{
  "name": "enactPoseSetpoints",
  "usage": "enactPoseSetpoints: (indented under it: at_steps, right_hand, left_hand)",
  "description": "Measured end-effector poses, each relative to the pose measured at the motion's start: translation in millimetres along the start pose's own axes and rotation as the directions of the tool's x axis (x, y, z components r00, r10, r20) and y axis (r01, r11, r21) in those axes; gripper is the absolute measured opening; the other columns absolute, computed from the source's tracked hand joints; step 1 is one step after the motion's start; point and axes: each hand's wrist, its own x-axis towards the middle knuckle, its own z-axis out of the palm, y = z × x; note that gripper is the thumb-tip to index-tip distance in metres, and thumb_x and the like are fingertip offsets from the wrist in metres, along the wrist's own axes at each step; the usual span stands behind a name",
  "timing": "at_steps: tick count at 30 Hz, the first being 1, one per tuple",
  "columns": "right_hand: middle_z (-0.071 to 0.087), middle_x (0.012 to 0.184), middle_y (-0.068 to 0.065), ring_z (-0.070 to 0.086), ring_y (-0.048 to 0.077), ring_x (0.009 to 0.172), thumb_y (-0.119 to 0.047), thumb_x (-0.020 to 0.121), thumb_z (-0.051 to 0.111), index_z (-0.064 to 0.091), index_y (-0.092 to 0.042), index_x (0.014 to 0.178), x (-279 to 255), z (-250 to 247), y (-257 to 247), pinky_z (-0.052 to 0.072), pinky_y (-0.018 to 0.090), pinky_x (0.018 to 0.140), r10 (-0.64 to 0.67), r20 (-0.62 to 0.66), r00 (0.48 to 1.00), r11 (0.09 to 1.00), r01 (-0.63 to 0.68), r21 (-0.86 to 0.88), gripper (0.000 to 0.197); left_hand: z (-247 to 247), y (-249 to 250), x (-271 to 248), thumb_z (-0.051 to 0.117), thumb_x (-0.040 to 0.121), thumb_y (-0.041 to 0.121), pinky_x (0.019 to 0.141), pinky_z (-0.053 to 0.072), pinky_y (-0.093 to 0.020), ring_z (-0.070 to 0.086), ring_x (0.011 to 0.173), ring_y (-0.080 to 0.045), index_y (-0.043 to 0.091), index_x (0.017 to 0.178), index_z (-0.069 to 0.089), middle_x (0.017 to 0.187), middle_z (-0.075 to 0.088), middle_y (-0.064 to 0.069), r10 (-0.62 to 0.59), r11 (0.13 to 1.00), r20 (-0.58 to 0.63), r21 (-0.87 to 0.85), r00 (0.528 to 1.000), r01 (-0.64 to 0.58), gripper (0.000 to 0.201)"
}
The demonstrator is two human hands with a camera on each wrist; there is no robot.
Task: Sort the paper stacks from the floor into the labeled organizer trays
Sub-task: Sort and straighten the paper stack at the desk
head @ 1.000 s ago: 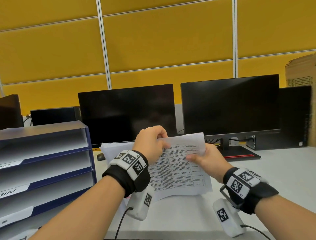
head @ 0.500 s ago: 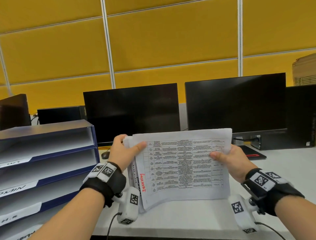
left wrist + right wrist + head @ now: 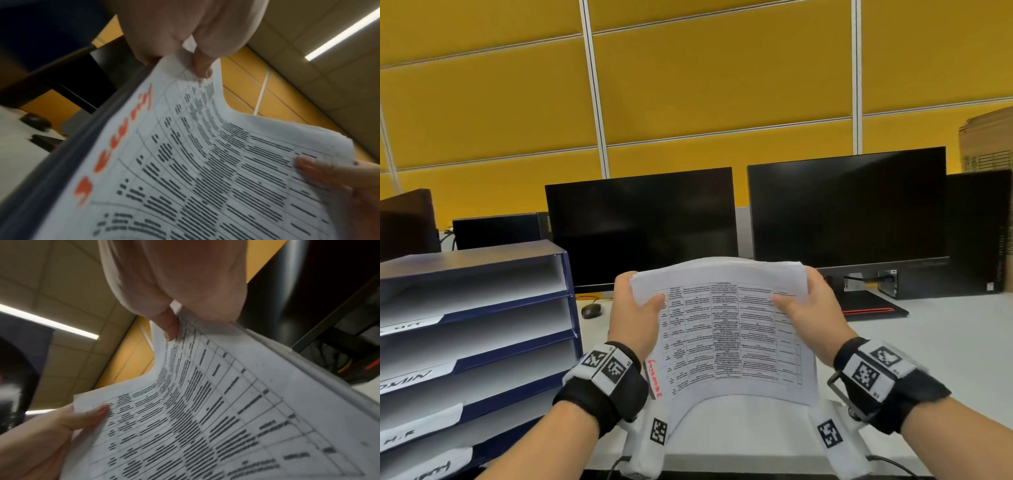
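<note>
A white paper stack (image 3: 729, 329) with a printed table and red handwriting along its left edge is held up above the desk, its middle bowed. My left hand (image 3: 635, 308) grips its upper left corner, thumb on the front. My right hand (image 3: 808, 308) grips the upper right corner the same way. Both wrist views show the paper stack (image 3: 205, 162) (image 3: 205, 402) pinched between thumb and fingers of my left hand (image 3: 195, 53) and right hand (image 3: 174, 311). The blue organizer (image 3: 570, 294) with white labeled trays stands at the left.
Two dark monitors (image 3: 640, 226) (image 3: 846, 209) stand behind the paper. A black mouse (image 3: 590, 310) lies by the organizer. A black and red monitor base (image 3: 873, 306) sits at the right on the white desk (image 3: 945, 335). A cardboard box (image 3: 989, 140) is at the far right.
The stack was turned from a tilted, bunched hold to face me; both hands moved apart to its top corners, then drew nearer, bowing the sheets.
</note>
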Motion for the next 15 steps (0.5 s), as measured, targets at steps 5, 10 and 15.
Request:
enactPoseSetpoints:
  at_steps: [5, 10, 15]
  right_hand:
    - [0.049, 0.111, -0.006, 0.057, 0.013, 0.095, -0.003, 0.087, 0.062, 0.033, -0.033, 0.127, 5, 11, 0, 0.051, 0.021, 0.060, -0.026, -0.026, 0.999, 1.000, 0.026, 0.008, 0.058]
    - [0.039, 0.118, -0.005, 0.055, 0.013, 0.094, 0.007, 0.082, 0.061, 0.025, -0.036, 0.140, 14, 3, -2, 0.051, 0.014, 0.056, -0.167, 0.028, 0.986, 0.962, 0.169, -0.216, 0.081]
    - [0.031, 0.127, -0.002, 0.039, 0.009, 0.107, -0.007, 0.088, 0.058, 0.044, -0.028, 0.135, 19, 7, 0, 0.039, 0.016, 0.081, -0.326, 0.074, 0.942, 0.710, 0.296, -0.639, 0.054]
  left_hand:
    - [-2, 5, 2, 0.064, 0.087, 0.006, 0.075, 0.051, -0.029, 0.055, 0.104, -0.022, 0.024, 0.126, 0.030, 0.115, 0.048, -0.004, 0.042, 0.999, -0.072, 0.005, 0.996, -0.042, 0.055]
    - [-17, 2, 1, 0.069, 0.084, 0.007, 0.060, 0.041, -0.011, 0.050, 0.086, -0.007, 0.024, 0.134, 0.026, 0.109, 0.043, 0.002, 0.059, 0.995, -0.041, 0.081, 0.997, -0.055, 0.068]
    - [-22, -3, 7, 0.062, 0.090, 0.015, 0.057, 0.049, -0.017, 0.061, 0.089, -0.013, 0.029, 0.114, 0.037, 0.100, 0.054, 0.003, 0.113, 0.972, 0.046, 0.204, 0.993, -0.120, 0.037]
